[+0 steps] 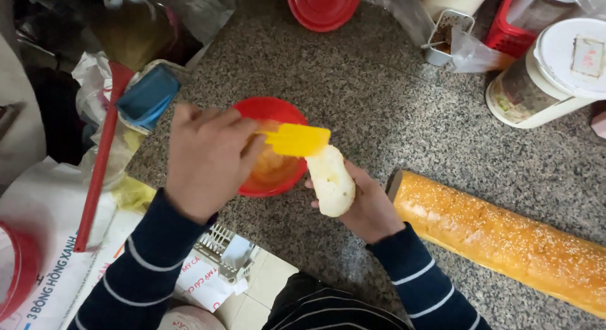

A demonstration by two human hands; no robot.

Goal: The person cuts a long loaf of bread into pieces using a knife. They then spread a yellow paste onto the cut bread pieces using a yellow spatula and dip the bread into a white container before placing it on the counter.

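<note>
Showing pale cut bread piece (pixel 331 181), yellow spatula (pixel 297 139) touching

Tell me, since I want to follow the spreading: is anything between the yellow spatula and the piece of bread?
Nothing visible. The left hand holds the yellow spatula and its tip meets the piece of bread in the right hand, above the red bowl.

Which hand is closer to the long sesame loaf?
Right. The right hand holds a bread piece just beside the loaf; the left hand, with the yellow spatula, is farther off over the red bowl.
</note>
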